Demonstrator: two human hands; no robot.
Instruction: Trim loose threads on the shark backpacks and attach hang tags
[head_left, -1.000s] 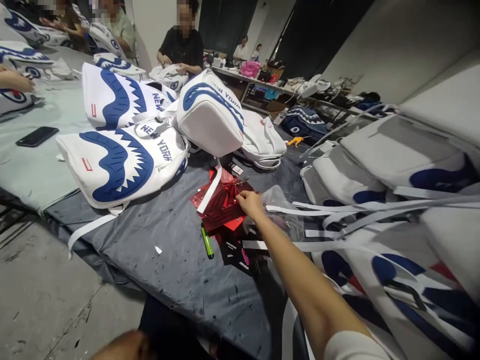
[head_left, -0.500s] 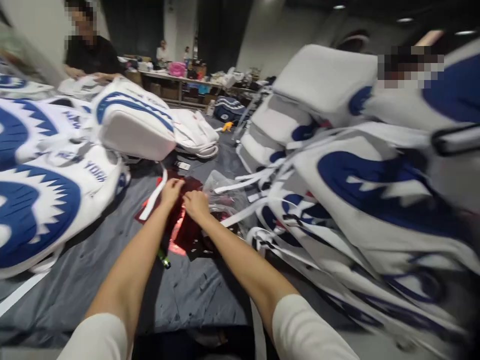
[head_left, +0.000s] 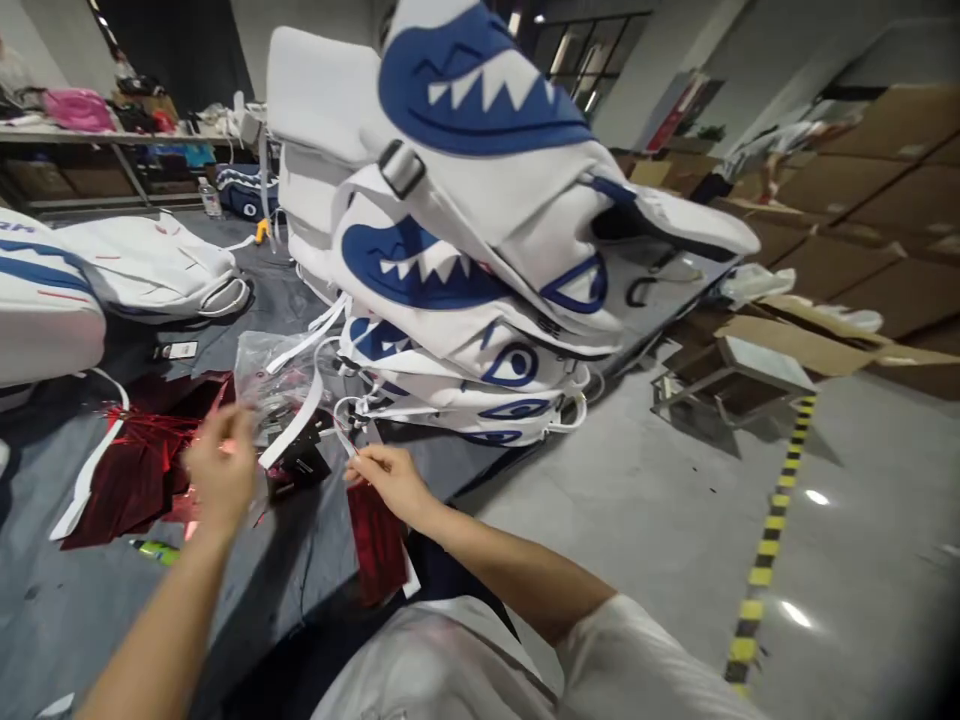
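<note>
My right hand (head_left: 390,482) pinches the top of a dark red, shiny tag (head_left: 377,545), which hangs down over the table's front edge with a white strip behind it. Smeared by motion, my left hand (head_left: 223,465) is raised beside a pile of similar red tags (head_left: 127,480); whether its fingers hold anything is unclear. Just beyond my right hand rises a stack of white backpacks (head_left: 450,325) with blue toothed-mouth and eye patches. Between my hands lie a clear plastic bag (head_left: 262,360), black tags (head_left: 306,458) and a loose white strap (head_left: 296,430).
A green pen-like item (head_left: 156,551) lies on the grey table cover (head_left: 75,620). More white backpacks (head_left: 157,265) are at the left. To the right are a metal stool (head_left: 765,365), cardboard boxes (head_left: 862,210), a person bending over them and yellow-black floor tape (head_left: 772,530).
My view has swung right. My hands, together over the red tags before, are now apart: the right has moved toward the backpack stack with a red tag, the left stays near the pile.
</note>
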